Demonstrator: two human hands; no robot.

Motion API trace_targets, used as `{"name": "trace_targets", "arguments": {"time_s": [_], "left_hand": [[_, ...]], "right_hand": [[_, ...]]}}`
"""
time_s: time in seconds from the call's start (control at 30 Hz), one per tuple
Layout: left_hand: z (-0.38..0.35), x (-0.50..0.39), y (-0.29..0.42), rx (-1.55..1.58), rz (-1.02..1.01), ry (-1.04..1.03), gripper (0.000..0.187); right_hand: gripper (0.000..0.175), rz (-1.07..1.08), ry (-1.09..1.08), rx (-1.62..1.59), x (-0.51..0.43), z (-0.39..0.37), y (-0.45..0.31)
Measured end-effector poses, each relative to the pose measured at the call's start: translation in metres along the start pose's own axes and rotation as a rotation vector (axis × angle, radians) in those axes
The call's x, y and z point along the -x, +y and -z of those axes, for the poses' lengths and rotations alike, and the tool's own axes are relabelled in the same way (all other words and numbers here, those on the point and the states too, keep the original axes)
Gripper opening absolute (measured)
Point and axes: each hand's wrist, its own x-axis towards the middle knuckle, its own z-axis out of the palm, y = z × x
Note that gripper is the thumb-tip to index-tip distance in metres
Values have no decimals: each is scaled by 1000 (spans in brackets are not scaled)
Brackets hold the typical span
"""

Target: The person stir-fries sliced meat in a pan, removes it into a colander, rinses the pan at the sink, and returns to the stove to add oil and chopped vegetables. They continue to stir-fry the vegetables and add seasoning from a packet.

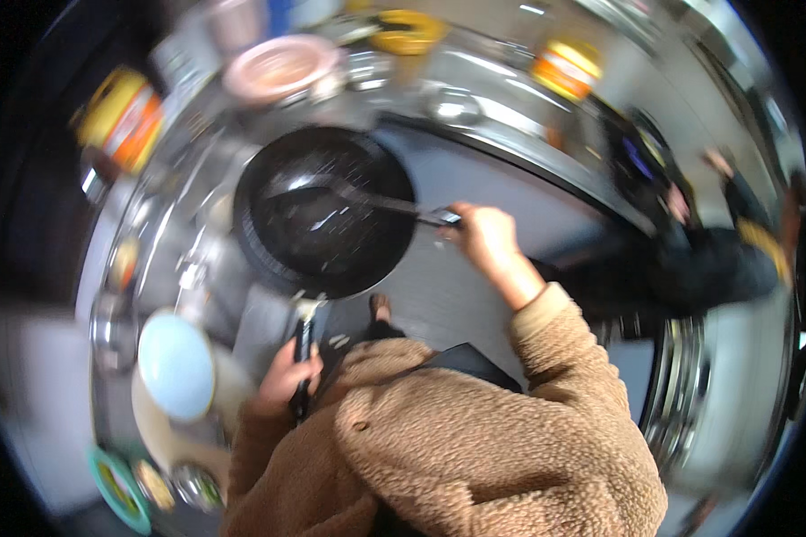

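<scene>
My left hand (290,372) is closed around the black handle of a dark wok (369,258), which is held up over the gap between the counter and the floor. In my right hand (487,235) is the handle end of a long metal ladle or spatula (393,203); its head lies inside the wok, blurred. The wok's inside is dark and wet-looking, with shiny streaks. A light blue oval plate or board (176,366) lies on the counter left of my left hand.
A steel counter (242,134) curves round the left and top, holding a pink basin (282,67), a metal bowl (455,107) and a yellow-orange jug (567,69). Another such jug (124,121) stands left. At the lower left is a green-rimmed dish (117,490). Another person (698,268) in dark clothes is at the right.
</scene>
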Motion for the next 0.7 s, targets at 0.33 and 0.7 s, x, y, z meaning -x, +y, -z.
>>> {"name": "trace_targets", "arguments": {"time_s": [0.33, 0.7], "left_hand": [[-77, -61, -6, -663, 464, -388, 22], [-346, -150, -162, -682, 806, -1050, 17]], "right_hand": [[25, -564, -12, 18, 284, 13, 92], [26, -1425, 270, 84, 609, 82, 135]]}}
